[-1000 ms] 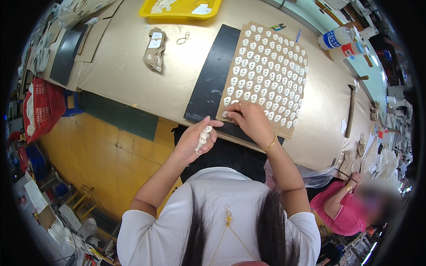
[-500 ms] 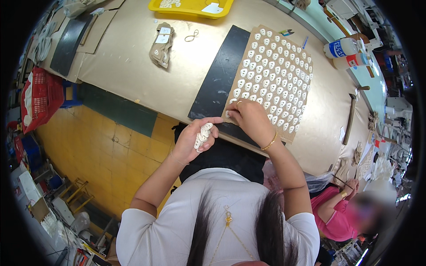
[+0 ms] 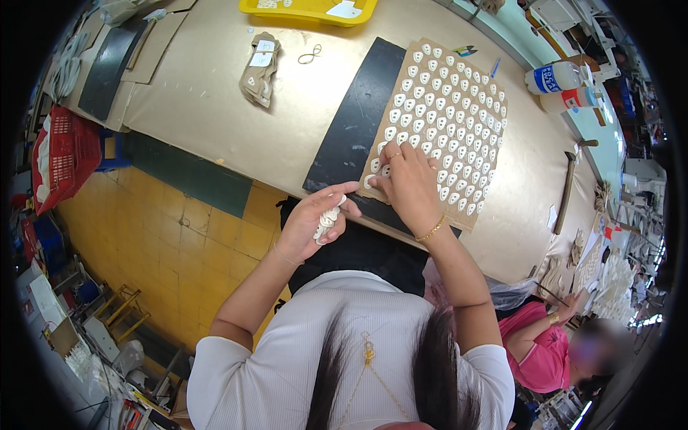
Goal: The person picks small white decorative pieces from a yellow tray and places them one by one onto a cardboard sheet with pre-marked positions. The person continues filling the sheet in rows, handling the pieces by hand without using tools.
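Several small white rounded pieces (image 3: 328, 221) with dark marks lie cupped in my left hand (image 3: 309, 223), its fingers curled round them and its index finger pointing toward the board. My right hand (image 3: 410, 188) rests over the lower left part of a brown board (image 3: 381, 145), fingers apart, thumb near the edge, and I see nothing gripped in it. Rows of the same kind of white pieces cover this board. One white piece (image 3: 369, 180) sits at its near left corner, beside my right thumb. My right palm hides some pieces. Beneath the board's left side is a black mat (image 3: 350, 118).
A yellow tray (image 3: 308, 16), a tied brown bundle (image 3: 259, 72) and a rubber band (image 3: 309, 54) are farther back. Bottles (image 3: 555, 77), pens (image 3: 465, 51) and a hammer (image 3: 566, 188) lie to the right. A red basket (image 3: 75, 154) stands left. Another person (image 3: 537, 344) works at lower right.
My right hand has gone from a pinch at the board's near left corner to spread fingers over the pieces. A piece now shows at that corner. My left hand has hardly moved.
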### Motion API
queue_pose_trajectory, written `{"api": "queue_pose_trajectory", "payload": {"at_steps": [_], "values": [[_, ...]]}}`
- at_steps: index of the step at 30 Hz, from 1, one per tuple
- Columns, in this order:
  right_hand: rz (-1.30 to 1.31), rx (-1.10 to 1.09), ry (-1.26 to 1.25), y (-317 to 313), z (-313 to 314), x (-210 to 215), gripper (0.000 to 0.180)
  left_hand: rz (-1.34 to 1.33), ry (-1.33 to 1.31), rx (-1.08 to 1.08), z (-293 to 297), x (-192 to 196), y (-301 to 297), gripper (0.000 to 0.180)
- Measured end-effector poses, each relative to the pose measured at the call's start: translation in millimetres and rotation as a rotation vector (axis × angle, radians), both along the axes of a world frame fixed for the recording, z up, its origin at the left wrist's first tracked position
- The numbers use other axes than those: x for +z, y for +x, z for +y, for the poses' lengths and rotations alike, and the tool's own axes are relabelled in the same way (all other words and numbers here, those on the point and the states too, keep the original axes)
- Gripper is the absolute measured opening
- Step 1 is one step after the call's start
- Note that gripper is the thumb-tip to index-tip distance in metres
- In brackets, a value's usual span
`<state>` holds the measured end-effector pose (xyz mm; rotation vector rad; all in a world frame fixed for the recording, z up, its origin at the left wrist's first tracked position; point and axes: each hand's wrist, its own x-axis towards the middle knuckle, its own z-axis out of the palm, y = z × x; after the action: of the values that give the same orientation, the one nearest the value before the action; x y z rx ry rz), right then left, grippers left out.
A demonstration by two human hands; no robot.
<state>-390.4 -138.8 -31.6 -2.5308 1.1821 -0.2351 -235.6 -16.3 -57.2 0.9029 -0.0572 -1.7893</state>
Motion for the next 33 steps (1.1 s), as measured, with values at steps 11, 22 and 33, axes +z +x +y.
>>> {"api": "queue_pose_trajectory", "payload": {"at_steps": [11,22,33], "values": [[-0.506,0.240,0.548,-14,12,9,0.018,-0.141,0.037,-0.200,-2,-4,-3,0.033],[-0.406,-0.096,0.634,-40,19,5,0.015,0.115,0.135,-0.141,0,-2,-7,0.032],[-0.383,-0.317,0.669,-27,18,-8,0.013,0.420,0.168,0.151,-1,-7,2,0.036]]}}
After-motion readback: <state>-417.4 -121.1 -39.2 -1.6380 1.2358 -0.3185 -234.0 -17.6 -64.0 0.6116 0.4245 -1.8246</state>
